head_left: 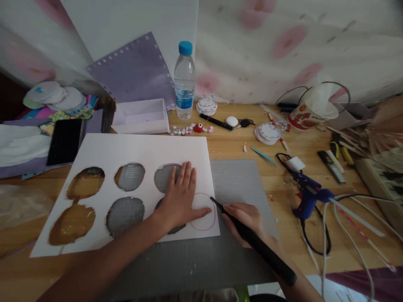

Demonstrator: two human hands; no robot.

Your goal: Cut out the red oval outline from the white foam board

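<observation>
A white sheet [141, 149] with several round holes cut in it lies on a grey cutting mat [239, 184]. My left hand [181, 197] rests flat on the sheet, fingers stretched out, beside a red circle [206, 212] drawn near the sheet's right edge. My right hand [247, 218] is closed around a long black cutting tool [255, 243]. The tool's tip touches the sheet at the right side of the red circle.
A water bottle [184, 79], a white box [141, 117] and small beads [185, 131] stand at the back. A blue glue gun [310, 197] with cables lies to the right, near a paper cup [310, 110] and tools. A black phone [64, 140] lies at the left.
</observation>
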